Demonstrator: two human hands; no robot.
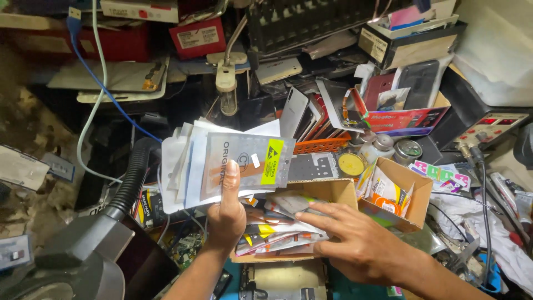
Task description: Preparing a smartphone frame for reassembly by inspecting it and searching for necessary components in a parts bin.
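Observation:
My left hand (226, 214) holds up a fanned stack of flat silvery anti-static pouches (222, 164), thumb pressed on the front one, which carries a yellow-green warning label. My right hand (355, 241) rests with fingers spread on more pouches lying in an open cardboard box (327, 191) below the stack. The two hands are close together, the right one lower and to the right.
A smaller cardboard box (413, 197) of packets stands right of the hands. A black ribbed hose (133, 178) and grey machine sit at lower left. An orange basket (322, 145) of phone parts, small jars (383, 147), cables and a power supply (491, 129) crowd the back and right.

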